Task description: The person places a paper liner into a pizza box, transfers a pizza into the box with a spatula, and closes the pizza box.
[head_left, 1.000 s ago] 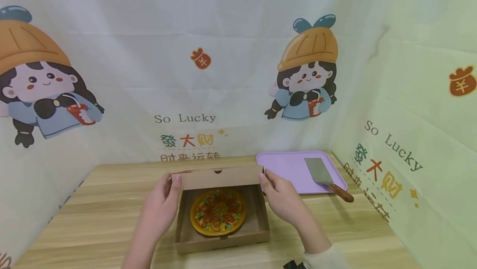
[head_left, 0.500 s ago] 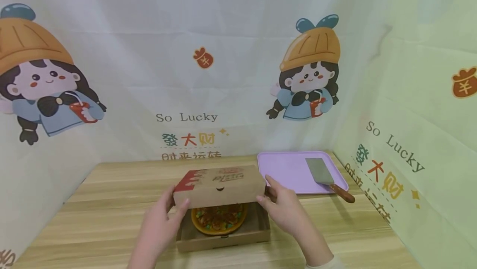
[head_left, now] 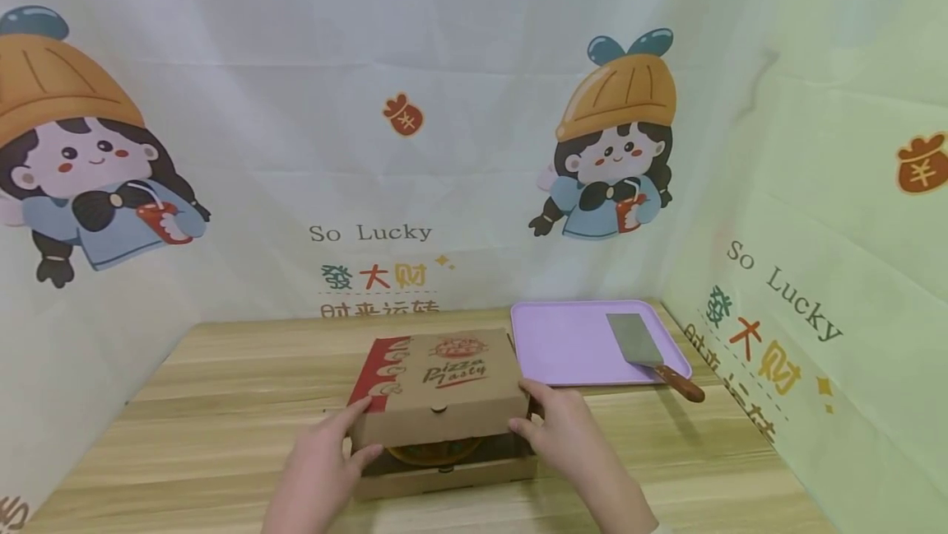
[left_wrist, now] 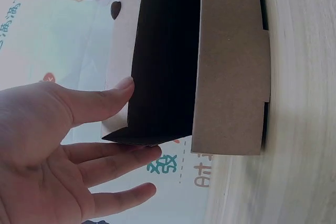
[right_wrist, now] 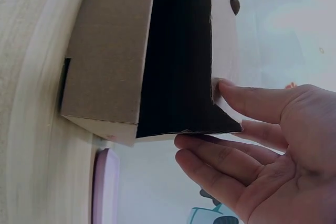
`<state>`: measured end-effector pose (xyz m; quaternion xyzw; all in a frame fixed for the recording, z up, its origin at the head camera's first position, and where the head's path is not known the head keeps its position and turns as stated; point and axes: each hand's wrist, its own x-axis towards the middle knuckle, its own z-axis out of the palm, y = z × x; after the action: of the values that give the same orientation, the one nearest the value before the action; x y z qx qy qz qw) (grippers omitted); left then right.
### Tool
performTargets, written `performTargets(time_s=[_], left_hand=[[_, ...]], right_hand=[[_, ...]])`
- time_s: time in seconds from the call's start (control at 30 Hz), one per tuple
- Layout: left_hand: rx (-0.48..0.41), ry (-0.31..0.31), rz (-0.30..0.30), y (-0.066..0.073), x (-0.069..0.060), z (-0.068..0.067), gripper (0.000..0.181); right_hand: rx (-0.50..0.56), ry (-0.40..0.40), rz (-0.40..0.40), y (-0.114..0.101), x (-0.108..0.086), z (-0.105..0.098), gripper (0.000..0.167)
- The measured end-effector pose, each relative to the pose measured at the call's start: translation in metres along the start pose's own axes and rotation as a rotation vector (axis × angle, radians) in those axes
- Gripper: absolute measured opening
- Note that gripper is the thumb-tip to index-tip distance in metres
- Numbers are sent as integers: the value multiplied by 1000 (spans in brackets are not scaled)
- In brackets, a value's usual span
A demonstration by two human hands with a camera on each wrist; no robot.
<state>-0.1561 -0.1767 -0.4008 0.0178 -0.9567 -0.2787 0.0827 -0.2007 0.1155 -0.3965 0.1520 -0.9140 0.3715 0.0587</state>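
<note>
A cardboard pizza box (head_left: 444, 480) stands on the table, its printed lid (head_left: 474, 394) lowered most of the way with a dark gap at the front. Through that gap shows the rim of a pizza (head_left: 433, 453); the rest of it is hidden. My left hand (head_left: 322, 464) holds the lid's front left corner, thumb on the front flap and fingers along the side. At the front right corner my right hand (head_left: 566, 427) grips the lid the same way. Both wrist views show the lid's flap (left_wrist: 122, 51) held above the box's front wall (right_wrist: 110, 51).
Behind and to the right lies a purple tray (head_left: 555, 345), close to the box. A spatula (head_left: 635, 341) rests on it, its wooden handle (head_left: 680, 383) sticking out over the near edge. A printed cloth (head_left: 474, 147) hangs around the wooden table (head_left: 244, 402).
Both hands have swung the lid forward and down from a raised position. It now covers most of the pizza, and its printed top faces up.
</note>
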Motion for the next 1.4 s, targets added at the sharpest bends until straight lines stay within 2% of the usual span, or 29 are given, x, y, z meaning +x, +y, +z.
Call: performTargets(time_s=[0.23, 0.5, 0.9, 1.17, 1.4], left_hand=[[39, 22, 9, -1, 0, 5, 68], [69, 17, -1, -2, 1, 9, 67], [92, -4, -1, -5, 1, 14, 72], [98, -33, -9, -7, 3, 21, 76], [102, -27, 7, -8, 2, 23, 76]], right_hand=[[7, -13, 16, 4, -2, 5, 59], [-31, 18, -42, 6, -5, 6, 52], [-75, 22, -89, 11, -6, 10, 41], [-96, -28, -57, 12, -7, 14, 43], [-121, -31, -60, 14, -6, 17, 41]])
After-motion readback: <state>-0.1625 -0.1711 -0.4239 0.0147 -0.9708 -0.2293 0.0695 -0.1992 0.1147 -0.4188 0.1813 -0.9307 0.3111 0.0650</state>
